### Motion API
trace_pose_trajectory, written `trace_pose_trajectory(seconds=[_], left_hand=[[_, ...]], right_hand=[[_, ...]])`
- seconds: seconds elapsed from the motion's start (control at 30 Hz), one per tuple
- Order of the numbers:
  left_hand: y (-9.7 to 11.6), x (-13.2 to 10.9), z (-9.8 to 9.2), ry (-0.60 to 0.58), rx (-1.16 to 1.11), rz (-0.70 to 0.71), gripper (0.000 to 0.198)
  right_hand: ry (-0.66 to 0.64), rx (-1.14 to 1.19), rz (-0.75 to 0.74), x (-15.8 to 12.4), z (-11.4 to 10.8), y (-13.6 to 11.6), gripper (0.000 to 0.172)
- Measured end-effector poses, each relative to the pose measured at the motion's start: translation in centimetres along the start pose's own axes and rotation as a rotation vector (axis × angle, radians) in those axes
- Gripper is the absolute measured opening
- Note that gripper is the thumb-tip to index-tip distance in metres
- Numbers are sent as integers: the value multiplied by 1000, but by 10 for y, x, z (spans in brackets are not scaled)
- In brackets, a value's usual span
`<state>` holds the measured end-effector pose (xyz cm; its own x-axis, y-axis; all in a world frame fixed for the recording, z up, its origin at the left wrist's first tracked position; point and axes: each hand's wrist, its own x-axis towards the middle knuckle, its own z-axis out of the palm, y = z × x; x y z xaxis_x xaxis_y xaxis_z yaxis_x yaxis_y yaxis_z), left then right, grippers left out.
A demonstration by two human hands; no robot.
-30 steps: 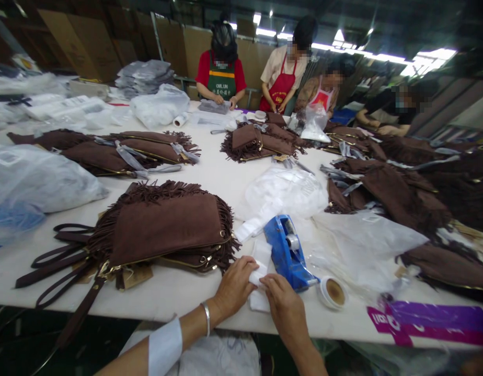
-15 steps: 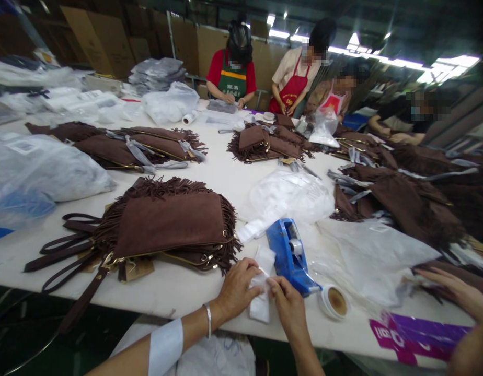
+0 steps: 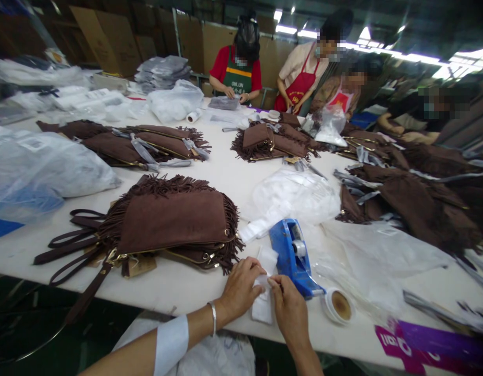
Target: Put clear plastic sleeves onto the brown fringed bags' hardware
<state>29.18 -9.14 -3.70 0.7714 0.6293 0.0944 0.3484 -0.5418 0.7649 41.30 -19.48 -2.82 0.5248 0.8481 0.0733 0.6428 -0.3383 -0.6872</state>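
Near the table's front edge, a small translucent white plastic sleeve (image 3: 262,308) lies flat under my fingers. My left hand (image 3: 240,288), with a silver bangle at its wrist, has curled fingers gripping the sleeve's upper left part. From the other side, my right hand (image 3: 289,308) pinches the sleeve's right edge between thumb and forefinger. Just beyond it, a similar white strip (image 3: 267,259) rests against a blue tape dispenser (image 3: 290,256). To the left of my hands lies a stack of brown fringed suede clutch bags (image 3: 173,224) with wrist straps and gold zips.
A tape roll (image 3: 339,305) sits right of the dispenser. Clear plastic bags (image 3: 296,193) and more brown bags (image 3: 422,209) cover the right side. Purple tape (image 3: 433,342) marks the front right edge. Several people work across the table (image 3: 221,188).
Another person's hands at the right have gone from view, uncovering grey strips on the table. The view has shifted slightly. My hands keep nearly the same grip on the sleeve.
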Motion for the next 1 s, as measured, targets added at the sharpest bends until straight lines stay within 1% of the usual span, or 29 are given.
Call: trace_pose_trajectory(seconds=[0.1, 0.2, 0.3, 0.33, 0.4, 0.47, 0.53, 0.57, 0.6, 0.63, 0.67, 0.73, 0.8, 0.87, 0.97, 1.0], left_hand=[[2, -1, 4, 6, 58, 26, 31], [0, 0, 6, 14, 76, 42, 37], [-4, 3, 8, 28, 71, 47, 38], [-6, 5, 9, 30, 56, 44, 37], [-8, 8, 5, 21, -20, 39, 38], [-9, 7, -5, 4, -182, 34, 40], [-8, 2, -26, -5, -439, -18, 38], [-7, -4, -39, -15, -583, -68, 35], [-6, -10, -53, -29, -722, -129, 32], [-4, -18, -67, -56, -843, -191, 34], [-3, -26, -80, -87, -934, -247, 41], [-3, -43, -100, -158, -1021, -315, 51], [-8, -58, -110, -207, -1045, -373, 47], [-16, -71, -111, -206, -1052, -434, 39], [-29, -86, -109, -95, -1017, -509, 27], [-33, -90, -110, -57, -981, -521, 24]], right_hand=[[16, -139, -171, -10, 6, 2, 25], [-7, -142, -291, -30, 10, 4, 21], [-29, -35, -278, -51, 0, -2, 20], [-46, 14, -249, -56, -6, -7, 20], [-73, 105, -141, -61, -20, -20, 22], [-93, 179, -2, -59, -32, -34, 25], [-116, 244, 131, -51, -37, -45, 29], [-139, 282, 172, -46, -36, -49, 31], [-162, 321, 197, -41, -34, -53, 33], [-178, 355, 211, -36, -30, -58, 35], [-190, 381, 216, -31, -25, -62, 36], [-200, 411, 204, -23, -15, -72, 37], [-212, 423, 180, -17, -3, -83, 37], [-224, 440, 172, -14, 8, -92, 37], [-239, 558, 236, -14, 28, -103, 36], [-266, 620, 266, -16, 35, -107, 40]])
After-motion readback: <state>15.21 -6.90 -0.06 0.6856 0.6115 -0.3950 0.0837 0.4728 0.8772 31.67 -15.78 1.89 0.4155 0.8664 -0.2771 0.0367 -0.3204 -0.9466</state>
